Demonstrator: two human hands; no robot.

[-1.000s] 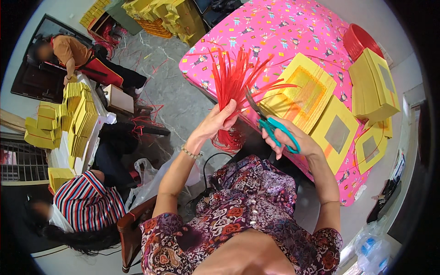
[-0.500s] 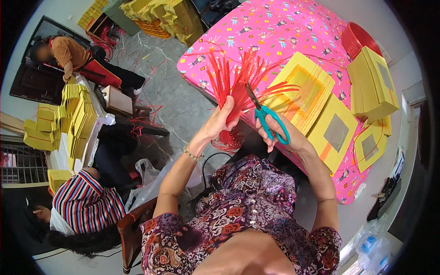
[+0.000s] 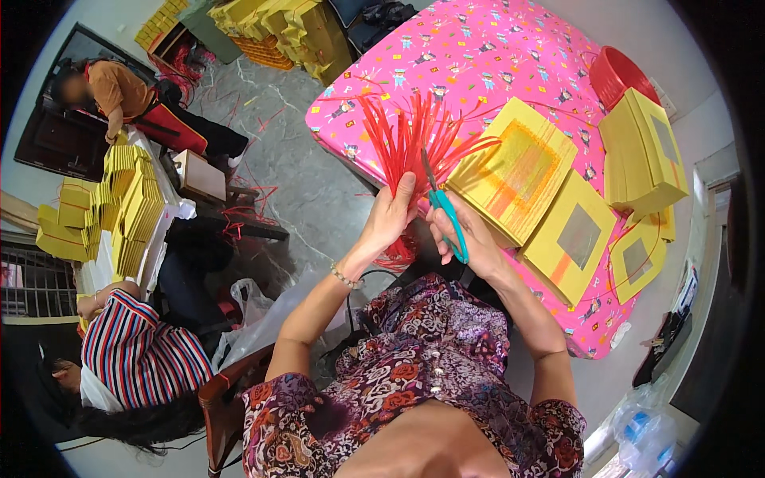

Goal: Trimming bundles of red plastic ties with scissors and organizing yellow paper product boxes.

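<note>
A bunch of thin red plastic strips (image 3: 406, 139) fans upward from my left hand (image 3: 390, 215), whose fingers are wrapped round its middle. The lower ends of the bunch hang below that fist. In my right hand (image 3: 470, 233) are scissors with teal handles (image 3: 449, 221), their blades pointing up against the right side of the strips. Whether the blades are closed on any strip I cannot make out. To the right of the scissors lies a stack of yellow paper pieces (image 3: 518, 171) with orange patterned panels.
A pink patterned cloth (image 3: 478, 56) covers the table in front. Yellow folded paper stacks (image 3: 641, 155) and a red basket (image 3: 617, 78) stand at its right. Left, two people work at a table of yellow paper pieces (image 3: 135, 199). A wooden chair (image 3: 227, 406) is near my left elbow.
The scissors have turned more upright and moved slightly left, in beside the strips. My left hand still grips the bunch. The striped-sleeved person's arm now reaches onto the left table.
</note>
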